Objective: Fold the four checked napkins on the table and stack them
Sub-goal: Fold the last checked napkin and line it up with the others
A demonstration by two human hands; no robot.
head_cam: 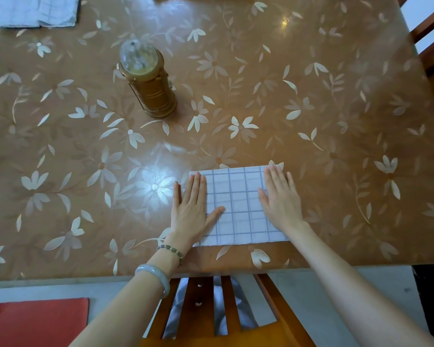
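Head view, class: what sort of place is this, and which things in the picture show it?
Probably a home dining room. There is a table with a floral cover, a wooden chair at its near edge, and a lantern and a checked napkin on top.

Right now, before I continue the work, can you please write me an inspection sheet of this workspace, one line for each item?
Surface: table with a glossy brown flowered cover.
Job's things: one folded checked napkin lies flat near the front edge; other napkins lie at the far left corner, partly out of frame, so their number cannot be told.
Clutter: a gold lantern stands upright, apart from all the napkins.
Hands: left hand and right hand press flat, fingers straight, on the two ends of the folded checked napkin.
Cables: nothing seen.
Surroundings: wooden chair at the front edge, second chair at the right, red mat on the floor.
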